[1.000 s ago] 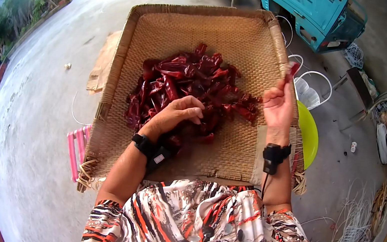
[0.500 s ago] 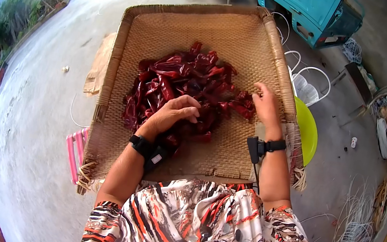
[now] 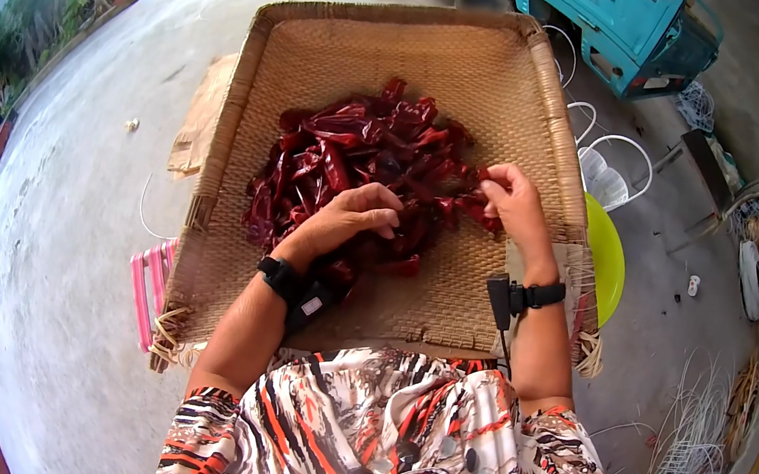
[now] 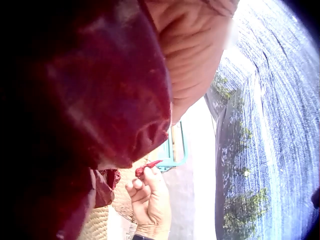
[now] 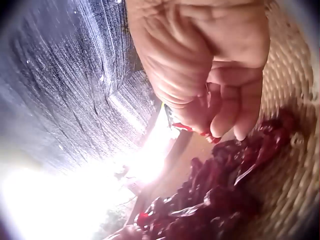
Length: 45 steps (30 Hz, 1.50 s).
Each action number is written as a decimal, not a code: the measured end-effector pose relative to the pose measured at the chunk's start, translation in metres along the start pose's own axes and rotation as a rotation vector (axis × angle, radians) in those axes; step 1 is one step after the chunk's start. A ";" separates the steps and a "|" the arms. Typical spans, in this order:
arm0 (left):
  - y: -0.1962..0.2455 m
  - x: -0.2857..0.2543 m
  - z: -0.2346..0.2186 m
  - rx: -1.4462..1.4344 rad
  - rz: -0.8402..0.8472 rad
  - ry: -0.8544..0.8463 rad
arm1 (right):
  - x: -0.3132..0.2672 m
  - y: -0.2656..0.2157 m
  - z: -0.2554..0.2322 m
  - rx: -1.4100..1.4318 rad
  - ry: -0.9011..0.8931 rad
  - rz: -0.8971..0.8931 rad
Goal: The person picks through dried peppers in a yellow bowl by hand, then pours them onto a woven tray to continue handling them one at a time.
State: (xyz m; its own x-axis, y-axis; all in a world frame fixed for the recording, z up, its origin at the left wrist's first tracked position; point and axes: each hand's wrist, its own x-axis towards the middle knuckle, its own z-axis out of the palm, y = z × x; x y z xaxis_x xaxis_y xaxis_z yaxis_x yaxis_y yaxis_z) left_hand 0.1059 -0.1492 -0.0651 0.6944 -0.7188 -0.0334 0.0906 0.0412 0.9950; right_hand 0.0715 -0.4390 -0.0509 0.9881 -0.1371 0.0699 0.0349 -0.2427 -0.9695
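Note:
A heap of glossy dark red dried chili peppers [image 3: 336,166] lies in a shallow woven tray [image 3: 399,52]. At the right end of the heap my right hand [image 3: 515,209] pinches a small red chili pepper [image 4: 148,167] between thumb and fingers. Bright red bits of it stick out by the fingertips in the right wrist view. My left hand [image 3: 357,219] rests on the near side of the heap, fingers loosely bent. A large chili fills much of the left wrist view, close beside that hand's palm. The heap hides the underside of the left fingers.
A yellow-green basin [image 3: 602,262] and a white wire-handled basket [image 3: 607,179] stand right of the tray. Pink-striped slats [image 3: 150,285] show at its left. A teal cargo vehicle [image 3: 593,18] is parked beyond. Loose white strips [image 3: 694,446] lie on the floor at lower right.
My right hand was raised by the tray's right rim with a red chili, came back inside, and now pinches at the heap's right end. The left hand has stayed in place.

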 end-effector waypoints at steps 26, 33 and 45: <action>0.001 0.000 0.002 0.033 0.014 -0.024 | -0.019 -0.018 0.054 0.298 -0.350 -0.039; 0.003 0.000 0.001 0.076 0.014 -0.001 | 0.007 0.002 -0.021 1.396 0.043 -0.190; 0.005 0.000 0.002 0.075 -0.002 0.013 | 0.020 0.011 -0.021 0.497 0.209 -0.033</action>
State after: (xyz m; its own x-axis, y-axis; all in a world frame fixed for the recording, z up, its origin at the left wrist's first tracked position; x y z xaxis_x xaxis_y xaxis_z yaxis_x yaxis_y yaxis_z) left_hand 0.1045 -0.1505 -0.0598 0.7033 -0.7099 -0.0361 0.0382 -0.0129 0.9992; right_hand 0.0887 -0.4651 -0.0554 0.9363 -0.3374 0.0979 0.1817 0.2266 -0.9569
